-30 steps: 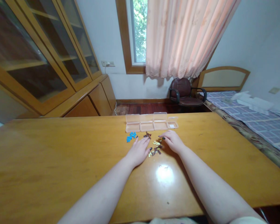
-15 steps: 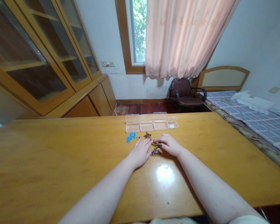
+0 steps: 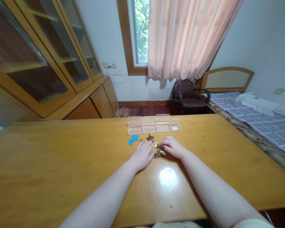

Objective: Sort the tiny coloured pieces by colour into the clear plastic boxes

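My left hand (image 3: 142, 155) lies flat on the table, fingers stretched and spread, holding nothing. Its fingertips are beside a small heap of brown pieces (image 3: 149, 137), and its thumb touches a mixed cluster of dark and yellow pieces (image 3: 159, 153). Blue pieces (image 3: 133, 139) lie in a loose group beyond my left hand. My right hand (image 3: 172, 147) rests opposite, fingers bent down at small yellow pieces (image 3: 156, 145). Its thumb and index fingertips are close together; whatever is between them is too small to make out.
A clear plastic box (image 3: 149, 128) with several compartments stands beyond the pieces, lids raised at the back. One small dark speck (image 3: 171, 206) is near the front edge of the wooden table (image 3: 61, 164). Behind are a chair (image 3: 185, 95), a glass-door cabinet (image 3: 68, 72) and a bed (image 3: 263, 110).
My right index finger has drawn back slightly toward the thumb, and more of the yellow pieces show between my hands. My left hand has stayed in place.
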`<action>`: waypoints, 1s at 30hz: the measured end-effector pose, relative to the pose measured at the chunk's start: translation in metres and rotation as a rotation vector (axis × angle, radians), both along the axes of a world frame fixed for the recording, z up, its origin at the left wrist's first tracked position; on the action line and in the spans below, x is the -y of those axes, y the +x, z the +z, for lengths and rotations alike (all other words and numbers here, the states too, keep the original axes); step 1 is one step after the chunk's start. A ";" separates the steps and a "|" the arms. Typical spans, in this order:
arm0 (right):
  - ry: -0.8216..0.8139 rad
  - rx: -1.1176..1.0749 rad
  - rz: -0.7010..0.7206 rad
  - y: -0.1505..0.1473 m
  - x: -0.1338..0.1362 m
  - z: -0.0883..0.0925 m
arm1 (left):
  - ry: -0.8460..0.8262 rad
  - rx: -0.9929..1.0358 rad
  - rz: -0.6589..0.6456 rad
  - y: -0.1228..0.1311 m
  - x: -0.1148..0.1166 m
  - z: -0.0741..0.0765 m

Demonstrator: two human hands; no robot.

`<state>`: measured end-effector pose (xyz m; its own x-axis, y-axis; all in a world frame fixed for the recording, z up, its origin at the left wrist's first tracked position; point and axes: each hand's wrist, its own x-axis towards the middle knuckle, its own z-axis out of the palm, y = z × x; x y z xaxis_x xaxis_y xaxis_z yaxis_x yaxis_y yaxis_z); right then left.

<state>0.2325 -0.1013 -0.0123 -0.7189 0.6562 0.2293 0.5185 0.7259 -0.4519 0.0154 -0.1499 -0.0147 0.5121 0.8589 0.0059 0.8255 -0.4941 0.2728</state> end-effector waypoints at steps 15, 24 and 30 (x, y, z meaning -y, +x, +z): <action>-0.017 -0.018 -0.036 -0.007 0.004 0.007 | 0.002 0.004 0.018 0.001 0.000 0.001; -0.026 0.018 -0.032 -0.014 0.010 0.006 | 0.003 0.000 0.047 0.000 -0.002 -0.006; 0.057 -0.127 -0.280 -0.005 -0.001 -0.006 | -0.004 -0.018 -0.076 0.001 -0.001 -0.010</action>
<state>0.2274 -0.1001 -0.0178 -0.4757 0.8080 0.3475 0.6439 0.5891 -0.4882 0.0165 -0.1487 -0.0248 0.5757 0.8177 -0.0068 0.7905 -0.5544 0.2603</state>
